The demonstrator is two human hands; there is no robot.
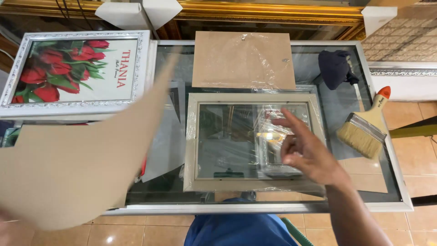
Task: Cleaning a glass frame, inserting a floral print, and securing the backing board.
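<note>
- The pale picture frame (255,142) lies flat on my glass-topped desk (400,200), face up, its long axis running left to right across my view, its near long edge close to the desk's front rim.
- Clear plastic wrap clings to its right half and crinkles over the glass pane.
- My right hand (306,150) hovers over the frame's right part, the forearm coming in from the lower right. The fingers are loosely spread, the index finger stretched toward the upper left, the palm turned down; it pinches nothing.
- My left hand (7,223) is barely in view at the lower left corner, blurred. It carries a large brown backing board (77,168), tilted, its long edge rising from lower left to upper right. I cannot tell how the fingers grip it.
- Beyond the frame, a second brown board (243,60) under plastic lies flat, just touching the frame's far edge.
- At far left lies a silver frame with a red tulip print (75,70).
- To the right, a wide paintbrush (366,125) lies on the desk, its bristles pointing lower left and its orange-tipped handle upper right.
- A dark cloth (336,67) sits near the desk's far right corner.
</note>
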